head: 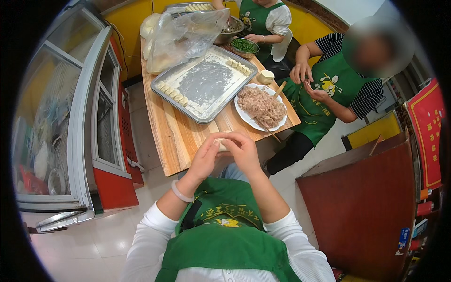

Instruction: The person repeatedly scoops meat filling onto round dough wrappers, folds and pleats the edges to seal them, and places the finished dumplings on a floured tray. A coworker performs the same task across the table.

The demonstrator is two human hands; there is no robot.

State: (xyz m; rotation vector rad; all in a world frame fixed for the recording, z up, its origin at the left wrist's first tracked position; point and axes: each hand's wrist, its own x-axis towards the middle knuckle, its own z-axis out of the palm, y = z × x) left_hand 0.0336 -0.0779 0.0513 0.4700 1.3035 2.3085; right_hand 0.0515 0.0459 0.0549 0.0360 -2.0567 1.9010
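Near the front edge of the wooden table (165, 141), my left hand (205, 155) and my right hand (242, 149) meet around a piece of pale dough (222, 145), apparently a dumpling. Both thumbs press on it, and my fingers hide much of its far side. Ahead lies a floured metal tray (206, 79) with short rows of dumplings (172, 94) at its left and far right. To the right of my hands, a white plate (243, 114) holds a heap of minced meat filling (262, 105). A wooden utensil (280, 89) sticks out of it. Stacked round wrappers (266, 77) sit behind the plate.
A clear plastic bag (185, 38) overhangs the tray's far left. Beyond are a bowl of chopped greens (243, 46) and a metal bowl (232, 28). Two people in green aprons (317, 93) sit at the right and far side. A glass-door cabinet (88, 88) stands left.
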